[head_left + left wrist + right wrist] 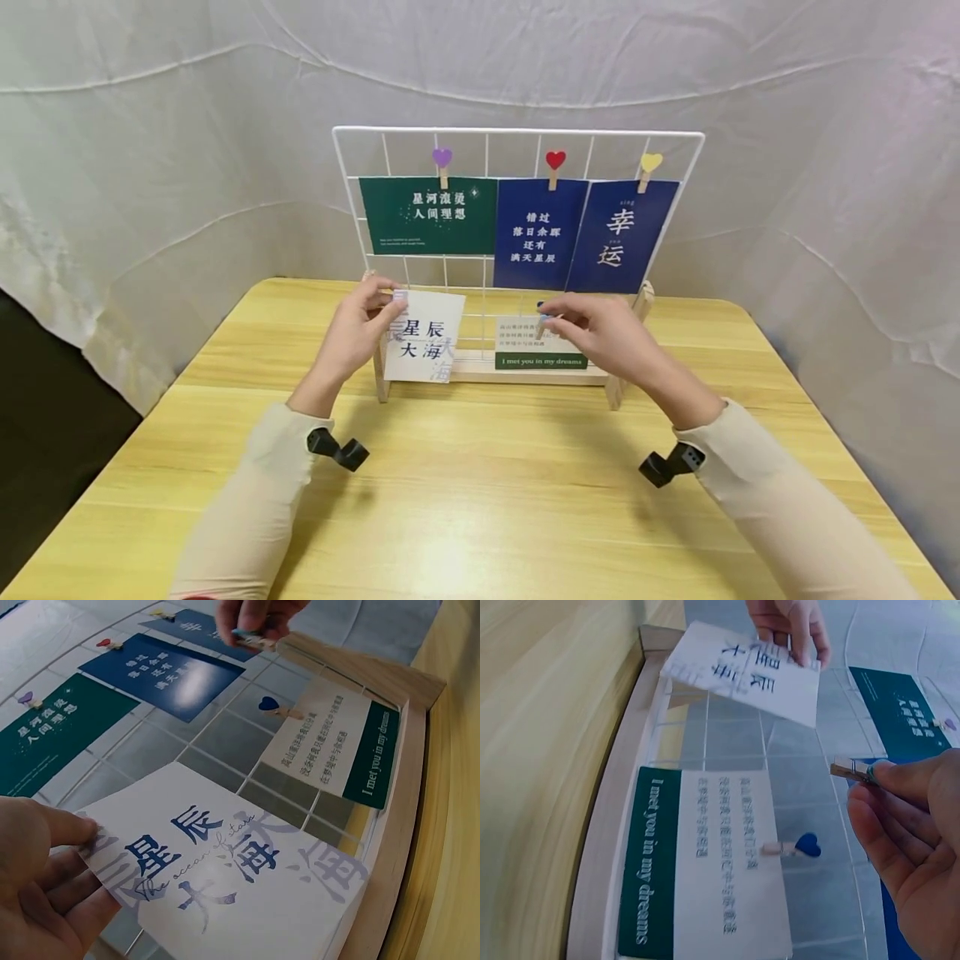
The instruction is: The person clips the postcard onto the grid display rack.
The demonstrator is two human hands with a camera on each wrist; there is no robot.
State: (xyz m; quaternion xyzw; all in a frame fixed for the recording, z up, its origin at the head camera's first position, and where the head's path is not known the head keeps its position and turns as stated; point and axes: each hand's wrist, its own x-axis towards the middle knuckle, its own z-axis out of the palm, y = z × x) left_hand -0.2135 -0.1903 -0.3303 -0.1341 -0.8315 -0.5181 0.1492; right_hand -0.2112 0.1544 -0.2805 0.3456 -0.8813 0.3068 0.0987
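Observation:
My left hand point(351, 329) pinches a white card point(420, 367) with blue characters by its upper left edge, thumb in front. The card is tilted in front of the lower left of a white wire grid rack point(517, 131). Between thumb and fingertips, my right hand point(618, 337) holds a small wooden clothespin point(851, 769) with a bluish-green end, mostly covered by the fingers. In the head view that hand is in front of a white-and-green card point(727, 900), which a clip with a dark blue heart point(808, 844) fastens to the grid.
Along the grid's upper part hang a green card point(427, 233) and two blue cards point(532, 271), held by clips with purple point(442, 158), red point(555, 160) and yellow point(651, 162) hearts. The rack's wooden base point(480, 377) stands on a wooden table point(480, 483).

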